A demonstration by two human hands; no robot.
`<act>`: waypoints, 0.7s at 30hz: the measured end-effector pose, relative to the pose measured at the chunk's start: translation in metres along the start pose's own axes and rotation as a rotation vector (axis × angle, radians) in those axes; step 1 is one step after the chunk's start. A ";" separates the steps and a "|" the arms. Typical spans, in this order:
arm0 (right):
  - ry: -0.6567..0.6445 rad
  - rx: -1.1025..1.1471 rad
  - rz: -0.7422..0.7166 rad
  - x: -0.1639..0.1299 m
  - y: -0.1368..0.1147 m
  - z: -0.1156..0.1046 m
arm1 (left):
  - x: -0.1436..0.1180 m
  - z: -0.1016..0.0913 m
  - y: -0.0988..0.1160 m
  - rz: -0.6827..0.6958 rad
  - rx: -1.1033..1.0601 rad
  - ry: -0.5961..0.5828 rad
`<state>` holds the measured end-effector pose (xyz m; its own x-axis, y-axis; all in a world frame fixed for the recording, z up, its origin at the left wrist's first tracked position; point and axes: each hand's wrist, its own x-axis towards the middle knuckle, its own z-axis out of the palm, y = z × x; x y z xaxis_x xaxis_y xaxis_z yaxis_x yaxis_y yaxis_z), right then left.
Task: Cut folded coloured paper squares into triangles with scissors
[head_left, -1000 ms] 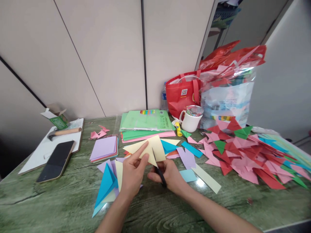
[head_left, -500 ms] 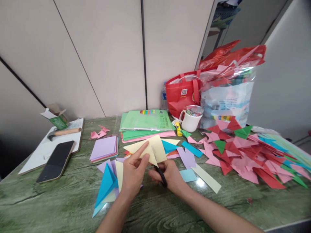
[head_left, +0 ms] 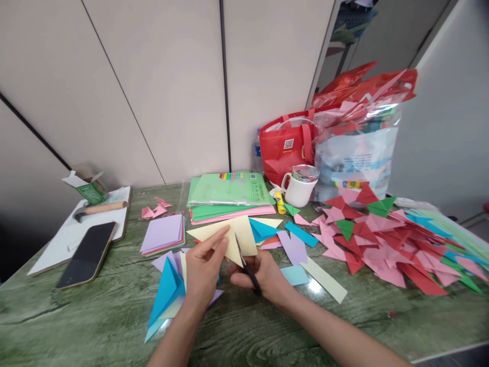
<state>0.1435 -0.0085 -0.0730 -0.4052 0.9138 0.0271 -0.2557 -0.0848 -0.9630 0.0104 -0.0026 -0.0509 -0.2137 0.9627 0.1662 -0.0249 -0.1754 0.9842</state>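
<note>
My left hand (head_left: 208,265) pinches a folded piece of cream paper (head_left: 244,235) between thumb and fingers, above the table. In my right hand (head_left: 263,278) are black-handled scissors (head_left: 250,278), their blades reaching up across the cream paper. Just left of my left hand lie folded blue paper pieces (head_left: 168,288) with purple and pale ones. Beyond the cream paper rest a blue folded piece (head_left: 263,230) and orange and pink scraps. A purple cut piece (head_left: 292,248) and a pale green strip (head_left: 324,280) lie right of the scissors.
Green paper packs (head_left: 229,191) stand behind, with a purple paper stack (head_left: 162,234) to their left. A phone (head_left: 87,255) and hammer (head_left: 101,209) lie far left. At right are a white mug (head_left: 300,191), a red bag (head_left: 280,158) and a heap of pink and red folded papers (head_left: 382,239).
My left hand has shifted slightly left with the cream paper. The scissors have moved a little left too and their blades look more apart on the paper.
</note>
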 end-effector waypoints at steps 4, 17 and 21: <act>-0.015 0.074 -0.003 0.000 0.000 0.001 | -0.002 0.003 0.005 -0.052 -0.107 0.036; -0.030 0.049 -0.074 0.000 -0.007 0.007 | -0.007 0.007 0.010 -0.031 -0.071 -0.006; 0.012 0.032 -0.064 0.000 -0.007 0.006 | -0.007 0.006 0.011 -0.064 -0.081 -0.028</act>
<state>0.1393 -0.0101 -0.0649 -0.3767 0.9224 0.0851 -0.3090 -0.0386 -0.9503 0.0178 -0.0095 -0.0412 -0.1820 0.9775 0.1063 -0.1162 -0.1287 0.9848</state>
